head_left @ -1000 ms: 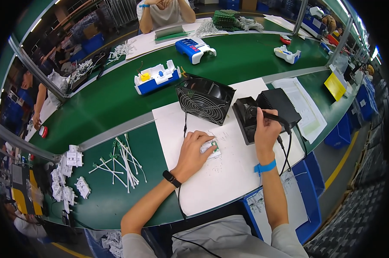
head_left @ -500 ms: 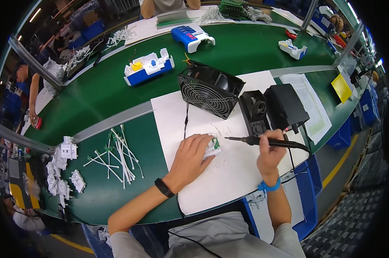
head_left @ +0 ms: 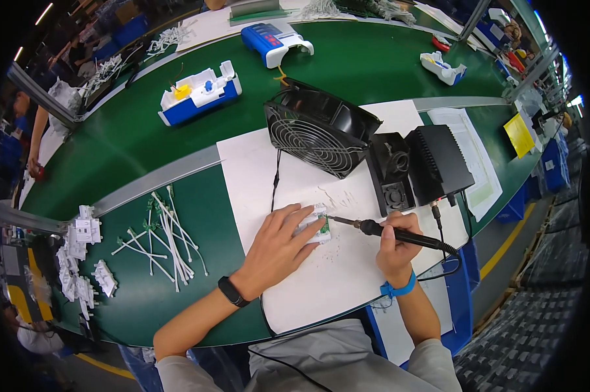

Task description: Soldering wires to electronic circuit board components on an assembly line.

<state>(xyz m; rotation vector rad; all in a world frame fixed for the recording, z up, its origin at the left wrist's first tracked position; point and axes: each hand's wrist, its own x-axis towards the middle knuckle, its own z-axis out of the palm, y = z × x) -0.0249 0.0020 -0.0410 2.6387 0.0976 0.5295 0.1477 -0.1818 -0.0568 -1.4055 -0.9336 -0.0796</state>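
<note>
On a white sheet, my left hand holds down a small white plastic housing with a green circuit board in it. My fingers lie over its left side and hide part of it. In my right hand is a black soldering iron, gripped like a pen. Its metal tip points left and reaches the edge of the green board; whether it touches cannot be made out.
A black fan stands beyond the hands. Right of it are a soldering iron stand and a black box-shaped station. White cables with green boards and white housings lie left. Blue-white shells sit on the far green surface.
The soldering iron has moved left and slightly down, bringing its tip from beside the housing to the green board. My left hand still holds the housing. The whole view has shifted a little.
</note>
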